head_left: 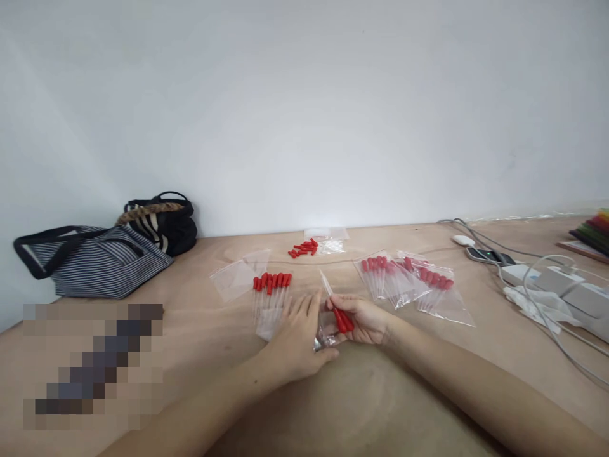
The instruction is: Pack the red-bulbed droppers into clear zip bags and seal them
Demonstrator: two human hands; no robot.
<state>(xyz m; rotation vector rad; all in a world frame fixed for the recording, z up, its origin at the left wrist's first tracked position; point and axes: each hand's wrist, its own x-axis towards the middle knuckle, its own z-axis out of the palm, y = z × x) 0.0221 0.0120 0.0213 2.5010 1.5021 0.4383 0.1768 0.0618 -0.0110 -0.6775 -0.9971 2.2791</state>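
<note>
Clear droppers with red bulbs [343,320] are pinched in my right hand [364,319], tips pointing up and away, bulbs toward me. My left hand [297,339] lies with fingers stretched out beside them, over a clear plastic bag [326,336] between the hands. Whether its thumb presses on the bag is unclear. Just beyond my left hand sits a row of red-bulbed droppers [272,282]. Filled clear bags of droppers [383,273] lie to the right. Loose red bulbs [303,248] are near the wall, beside a pile of clear tubes [332,246].
Flat clear bags [240,277] lie left of the dropper row. A striped bag [111,263] and a black bag [174,225] stand at the back left. White chargers [566,289], cables and a black device [490,256] occupy the right side.
</note>
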